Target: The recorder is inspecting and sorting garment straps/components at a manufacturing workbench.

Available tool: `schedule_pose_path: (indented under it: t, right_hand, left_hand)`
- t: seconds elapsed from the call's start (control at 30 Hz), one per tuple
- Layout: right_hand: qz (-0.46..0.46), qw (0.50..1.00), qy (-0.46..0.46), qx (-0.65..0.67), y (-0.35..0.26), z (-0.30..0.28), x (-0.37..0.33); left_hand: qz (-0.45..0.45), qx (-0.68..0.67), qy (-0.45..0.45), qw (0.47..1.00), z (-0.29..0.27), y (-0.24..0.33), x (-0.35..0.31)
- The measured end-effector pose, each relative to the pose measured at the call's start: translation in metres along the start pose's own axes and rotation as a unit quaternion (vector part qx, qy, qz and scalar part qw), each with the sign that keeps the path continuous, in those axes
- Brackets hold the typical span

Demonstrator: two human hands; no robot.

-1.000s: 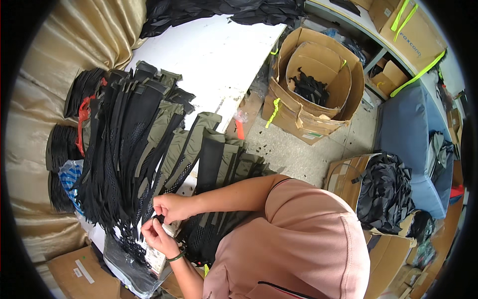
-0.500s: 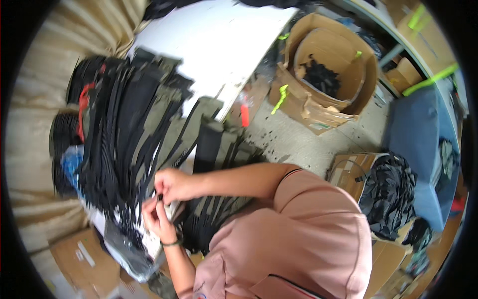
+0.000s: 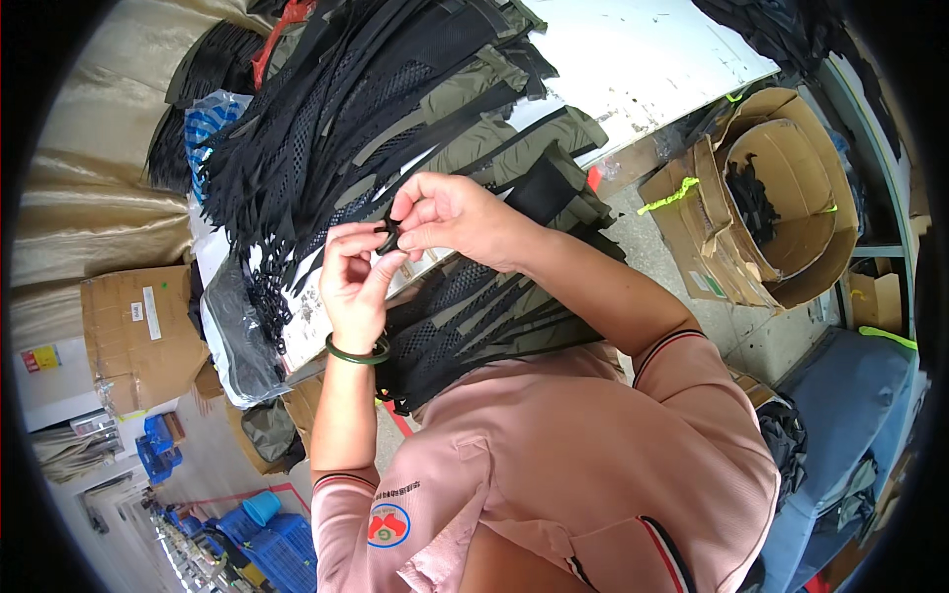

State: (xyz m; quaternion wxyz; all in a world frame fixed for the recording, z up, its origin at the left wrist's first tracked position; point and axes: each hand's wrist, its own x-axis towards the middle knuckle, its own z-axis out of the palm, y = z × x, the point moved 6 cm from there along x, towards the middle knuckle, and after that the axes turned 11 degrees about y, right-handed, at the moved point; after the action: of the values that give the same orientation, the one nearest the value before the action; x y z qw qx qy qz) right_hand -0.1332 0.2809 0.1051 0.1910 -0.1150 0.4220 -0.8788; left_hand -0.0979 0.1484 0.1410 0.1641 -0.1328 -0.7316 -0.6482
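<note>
Between my two hands is a small black piece [image 3: 388, 237], looped or bent in shape; its exact kind is too small to make out. My left hand [image 3: 354, 277], with a dark green bangle [image 3: 358, 349] at the wrist, pinches it from the left. The thumb and fingers of my right hand [image 3: 450, 219] close on its other side. Just beyond and below them lie long black mesh straps and olive-green fabric pieces [image 3: 474, 143], spread in overlapping layers on the white table [image 3: 652, 69]. More such pieces [image 3: 445, 306] hang over the near table edge by my body.
Right of the table stands an open cardboard box [image 3: 791, 198] with black scraps inside. A blue padded panel [image 3: 840, 415] is at the lower right. At the left are a plastic bag [image 3: 242, 336], a closed carton [image 3: 143, 331] and a beige curtain [image 3: 109, 178]. Blue crates [image 3: 267, 544] stand farther off.
My view has turned, so the table and box sit farther up and right. Both hands stay together, still pinching the small black piece, with the fingers of my right hand more spread around it.
</note>
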Motion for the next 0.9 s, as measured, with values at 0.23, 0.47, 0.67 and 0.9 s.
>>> schedule_pose_path:
  t: [0.23, 0.47, 0.67, 0.9]
  right_hand:
    - [-0.067, 0.993, 0.049, -0.079, 0.009, 0.003, 0.002]
    - [-0.019, 0.992, 0.12, -0.02, 0.02, 0.008, -0.001]
    - [0.029, 0.992, 0.045, -0.116, 0.008, 0.004, 0.0]
    - [-0.167, 0.931, 0.012, -0.325, -0.018, 0.004, -0.003]
  left_hand:
    - [0.003, 0.046, 0.0, 0.999, -0.006, -0.001, 0.003]
    - [-0.022, 0.009, 0.029, 0.999, -0.021, -0.023, -0.013]
    - [-0.006, 0.065, -0.016, 0.998, -0.014, -0.001, -0.003]
    - [0.069, 0.179, -0.139, 0.971, 0.005, 0.012, 0.001]
